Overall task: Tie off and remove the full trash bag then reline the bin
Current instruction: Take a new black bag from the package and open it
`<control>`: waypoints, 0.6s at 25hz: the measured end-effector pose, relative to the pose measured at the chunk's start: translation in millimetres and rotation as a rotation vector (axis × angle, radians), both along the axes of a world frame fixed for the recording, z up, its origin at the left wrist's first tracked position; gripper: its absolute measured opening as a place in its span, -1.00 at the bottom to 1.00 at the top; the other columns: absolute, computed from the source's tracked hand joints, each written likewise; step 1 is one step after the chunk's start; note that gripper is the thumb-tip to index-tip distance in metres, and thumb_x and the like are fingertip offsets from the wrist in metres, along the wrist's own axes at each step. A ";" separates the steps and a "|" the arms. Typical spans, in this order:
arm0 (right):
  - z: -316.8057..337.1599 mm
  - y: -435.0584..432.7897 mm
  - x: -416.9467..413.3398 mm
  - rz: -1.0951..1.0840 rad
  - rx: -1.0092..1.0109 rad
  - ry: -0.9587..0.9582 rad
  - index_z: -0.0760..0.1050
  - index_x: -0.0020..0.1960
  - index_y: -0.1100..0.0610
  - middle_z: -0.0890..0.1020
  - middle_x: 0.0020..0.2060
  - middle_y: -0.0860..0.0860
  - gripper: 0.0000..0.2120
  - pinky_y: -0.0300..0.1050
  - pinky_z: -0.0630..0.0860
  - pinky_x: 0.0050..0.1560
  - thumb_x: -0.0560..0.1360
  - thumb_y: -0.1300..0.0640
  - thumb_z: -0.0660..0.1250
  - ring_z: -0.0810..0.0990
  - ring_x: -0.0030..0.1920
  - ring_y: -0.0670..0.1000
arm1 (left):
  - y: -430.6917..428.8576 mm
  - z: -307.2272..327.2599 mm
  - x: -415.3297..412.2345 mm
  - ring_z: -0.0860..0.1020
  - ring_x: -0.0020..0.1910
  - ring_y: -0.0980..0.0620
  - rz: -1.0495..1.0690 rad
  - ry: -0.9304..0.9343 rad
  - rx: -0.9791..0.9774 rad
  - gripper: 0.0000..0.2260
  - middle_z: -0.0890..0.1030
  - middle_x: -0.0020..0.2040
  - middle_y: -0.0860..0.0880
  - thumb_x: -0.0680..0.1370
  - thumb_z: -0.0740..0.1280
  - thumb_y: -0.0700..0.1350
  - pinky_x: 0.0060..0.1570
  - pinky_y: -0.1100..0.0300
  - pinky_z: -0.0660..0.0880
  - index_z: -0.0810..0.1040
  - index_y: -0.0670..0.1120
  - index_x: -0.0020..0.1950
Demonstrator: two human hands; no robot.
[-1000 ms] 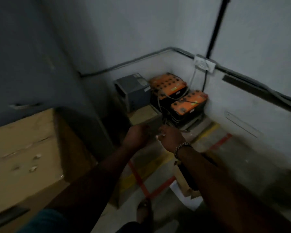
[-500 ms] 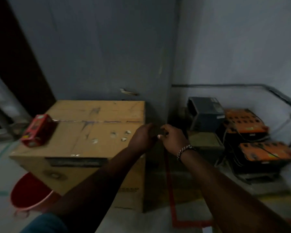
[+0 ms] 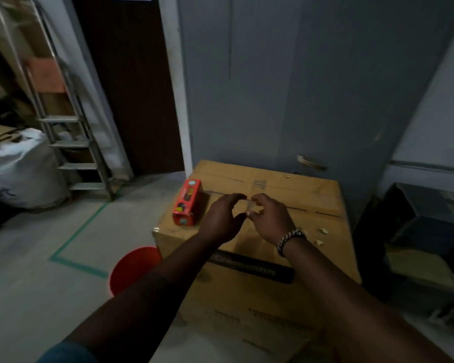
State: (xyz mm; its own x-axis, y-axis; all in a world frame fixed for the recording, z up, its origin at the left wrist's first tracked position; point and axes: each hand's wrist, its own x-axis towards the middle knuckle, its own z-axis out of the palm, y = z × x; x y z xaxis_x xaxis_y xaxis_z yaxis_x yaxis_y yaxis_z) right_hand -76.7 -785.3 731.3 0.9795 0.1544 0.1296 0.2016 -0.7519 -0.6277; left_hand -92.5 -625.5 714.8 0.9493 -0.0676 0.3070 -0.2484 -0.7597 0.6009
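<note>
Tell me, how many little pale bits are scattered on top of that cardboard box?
3 that I can make out on the cardboard box: one near its far edge, two near the right edge. The hands may hide more.

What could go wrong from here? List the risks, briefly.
1. The small red carton lies near the left edge of the cardboard box, close to the left hand; a sideways sweep might knock it off.
2. Whatever the right hand pinches is too small to identify and could slip.
3. The red bin sits partly hidden beside the box, easy to kick.
</note>
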 end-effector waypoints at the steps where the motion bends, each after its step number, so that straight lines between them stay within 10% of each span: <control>1: -0.1 25.0 2.4 0.013 0.013 0.004 0.45 0.37 -0.04 0.59 0.28 0.01 -0.58 0.09 0.61 0.14 0.54 -0.04 0.41 0.61 0.19 0.08 | 22.9 0.7 1.2 0.57 0.22 0.07 0.006 -0.015 0.006 -0.55 0.58 0.33 0.03 0.55 0.46 0.01 0.10 0.16 0.56 0.48 0.08 0.42; 10: -1.4 158.7 22.7 0.059 0.045 -0.004 0.47 0.36 -0.05 0.61 0.24 -0.02 -0.60 0.05 0.60 0.17 0.54 0.05 0.41 0.60 0.20 0.05 | 153.9 -4.4 10.7 0.56 0.25 0.04 0.024 -0.026 -0.076 -0.57 0.60 0.32 0.00 0.54 0.46 -0.19 0.15 0.21 0.49 0.54 0.02 0.39; 15: -7.4 184.8 38.6 0.099 0.026 -0.042 0.54 0.32 -0.09 0.62 0.21 -0.02 -0.64 0.05 0.61 0.17 0.53 0.01 0.40 0.60 0.18 0.03 | 180.0 -10.1 19.6 0.46 0.15 0.27 0.023 -0.047 -0.095 -0.62 0.61 0.27 0.04 0.56 0.40 -0.33 0.01 0.58 0.37 0.60 -0.01 0.32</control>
State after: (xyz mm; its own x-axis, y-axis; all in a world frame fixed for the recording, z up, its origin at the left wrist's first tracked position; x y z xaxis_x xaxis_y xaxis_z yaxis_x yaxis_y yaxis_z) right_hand -38.1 -600.5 723.9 0.9533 0.2458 0.1752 0.3002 -0.7108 -0.6361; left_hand -72.9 -445.5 704.6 0.9346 -0.0146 0.3555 -0.2616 -0.7054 0.6588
